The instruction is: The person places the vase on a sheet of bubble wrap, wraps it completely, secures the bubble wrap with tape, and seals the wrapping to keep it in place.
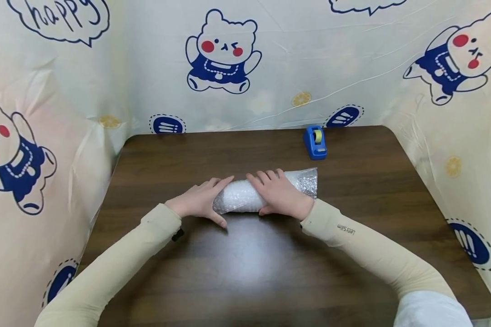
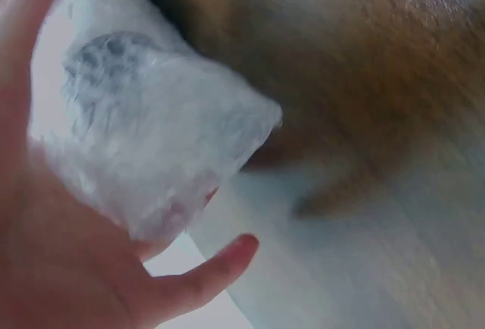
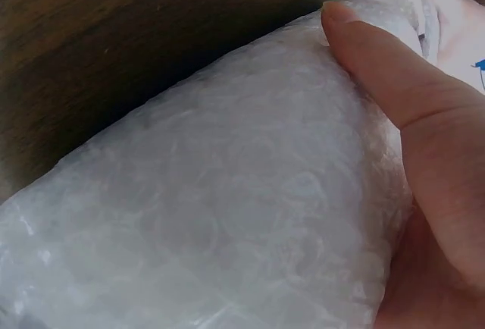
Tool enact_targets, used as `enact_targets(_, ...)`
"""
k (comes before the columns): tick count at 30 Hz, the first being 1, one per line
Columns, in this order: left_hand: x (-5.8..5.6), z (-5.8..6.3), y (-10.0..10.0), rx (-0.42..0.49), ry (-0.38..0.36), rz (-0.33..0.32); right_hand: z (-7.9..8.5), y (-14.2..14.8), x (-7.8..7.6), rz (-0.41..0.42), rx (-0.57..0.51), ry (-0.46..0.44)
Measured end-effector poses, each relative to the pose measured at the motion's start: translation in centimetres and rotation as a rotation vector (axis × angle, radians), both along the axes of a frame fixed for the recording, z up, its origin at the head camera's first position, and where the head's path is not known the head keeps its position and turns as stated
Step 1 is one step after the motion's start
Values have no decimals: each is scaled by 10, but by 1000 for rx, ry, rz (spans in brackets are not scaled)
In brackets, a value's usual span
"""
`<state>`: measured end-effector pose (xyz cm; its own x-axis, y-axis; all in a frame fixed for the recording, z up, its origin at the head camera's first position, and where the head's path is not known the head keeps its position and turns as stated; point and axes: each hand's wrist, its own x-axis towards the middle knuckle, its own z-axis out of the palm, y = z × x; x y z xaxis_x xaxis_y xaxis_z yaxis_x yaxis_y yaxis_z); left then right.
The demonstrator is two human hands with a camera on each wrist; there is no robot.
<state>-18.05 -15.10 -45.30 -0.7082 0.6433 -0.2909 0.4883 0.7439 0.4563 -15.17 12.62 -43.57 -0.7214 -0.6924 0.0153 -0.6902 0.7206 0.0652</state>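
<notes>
A roll of bubble wrap [image 1: 240,196] lies across the middle of the table, its right end flaring into a loose, clear sleeve. My right hand [image 1: 280,194] grips it from above, fingers over the top and thumb on the near side; the right wrist view shows that thumb [image 3: 394,79] along the bubbled surface [image 3: 227,192]. At the left end, my left hand [image 1: 198,200] is spread, palm against the end and thumb held out from it. In the left wrist view the folded end of the wrap [image 2: 174,117] sits by the palm. Whatever is inside the wrap is hidden.
A blue tape dispenser [image 1: 315,143] with yellow tape stands near the table's back edge, right of centre. The dark wooden table [image 1: 245,268] has rounded corners. Printed cloth [image 1: 270,59] with cartoon bears hangs behind it and along both sides.
</notes>
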Motion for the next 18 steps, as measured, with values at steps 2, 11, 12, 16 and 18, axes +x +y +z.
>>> enact_targets(2, -1, 2, -1, 15, 12, 6, 0, 1, -1, -5, -5, -25)
enact_targets(11, 2, -4, 8, 43, 214, -11, 9, 15, -4, 14, -83, -142)
enact_targets(12, 4, -5, 8, 42, 233, -18, 10, 19, -3, 15, -91, -139)
enact_targets(16, 11, -8, 11, 58, 258, -22, 13, 43, 4, 2, -137, -131)
enact_targets(18, 13, -8, 14, 73, 266, -22, 16, 58, 7, -12, -178, -132)
